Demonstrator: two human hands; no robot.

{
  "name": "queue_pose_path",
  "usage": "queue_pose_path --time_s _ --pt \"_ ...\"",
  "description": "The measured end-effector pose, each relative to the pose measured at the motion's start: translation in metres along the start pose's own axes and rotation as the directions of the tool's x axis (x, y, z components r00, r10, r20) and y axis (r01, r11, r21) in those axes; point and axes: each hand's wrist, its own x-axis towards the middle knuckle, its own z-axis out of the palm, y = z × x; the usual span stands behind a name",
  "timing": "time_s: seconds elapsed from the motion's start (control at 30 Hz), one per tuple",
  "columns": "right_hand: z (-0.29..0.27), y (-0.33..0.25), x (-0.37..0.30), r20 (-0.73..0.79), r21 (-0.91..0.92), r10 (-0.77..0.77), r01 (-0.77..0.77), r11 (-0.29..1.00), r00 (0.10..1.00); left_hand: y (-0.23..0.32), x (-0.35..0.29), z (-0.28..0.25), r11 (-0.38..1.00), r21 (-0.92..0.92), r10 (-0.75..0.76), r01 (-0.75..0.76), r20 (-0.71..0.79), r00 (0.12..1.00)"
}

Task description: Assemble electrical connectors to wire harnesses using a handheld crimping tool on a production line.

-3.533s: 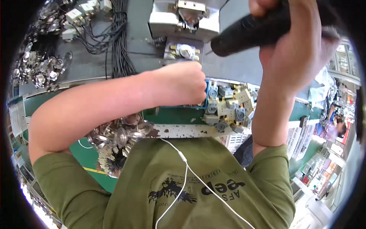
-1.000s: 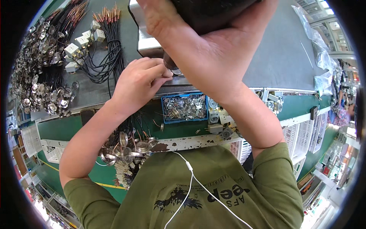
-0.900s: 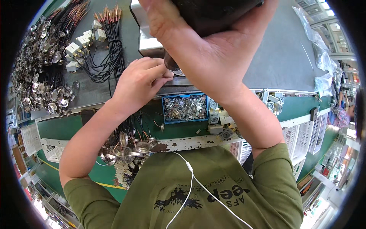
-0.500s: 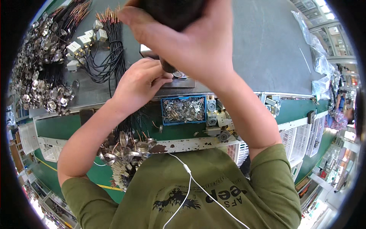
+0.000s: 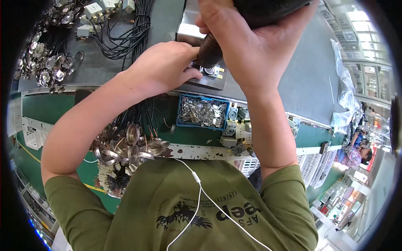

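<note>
The black tool is gripped by the right hand, tip held at the component on the metal plate; whether anything is pinched by the left hand cannot be told.

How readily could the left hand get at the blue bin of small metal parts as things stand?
Quite readily, it seems: yes. The blue bin sits nearer the body than the left hand, nothing covers its top, and the right forearm passes to its right.
</note>
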Motion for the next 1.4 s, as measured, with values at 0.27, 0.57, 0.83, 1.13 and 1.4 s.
queue_pose_path --time_s 0.27,0.57,0.83,1.13,1.4 --pt "0.020 -0.028 0.003 -0.214 0.044 0.368 -0.368 0.929 0.905 -0.007 -0.005 0.007 0.997 -0.069 0.013 -0.020 -0.096 0.995" --pt "-0.052 -0.070 0.026 -0.197 -0.268 0.237 -0.285 0.920 0.951 0.022 0.005 -0.015 0.912 0.161 0.392 -0.378 -0.070 0.917" --pt "-0.100 -0.042 0.009 -0.330 -0.569 0.265 -0.415 0.710 0.906 0.020 -0.009 -0.022 0.917 0.202 0.357 -0.344 -0.027 0.934" --pt "-0.121 -0.076 -0.052 -0.148 -0.671 0.117 -0.186 0.718 0.982 -0.046 -0.007 -0.097 0.747 0.660 0.129 0.081 -0.263 0.956" --pt "-0.156 -0.148 -0.039 -0.055 -0.606 0.031 -0.058 0.793 0.998 -0.017 -0.004 -0.059 0.621 0.781 -0.122 0.069 0.010 0.992"
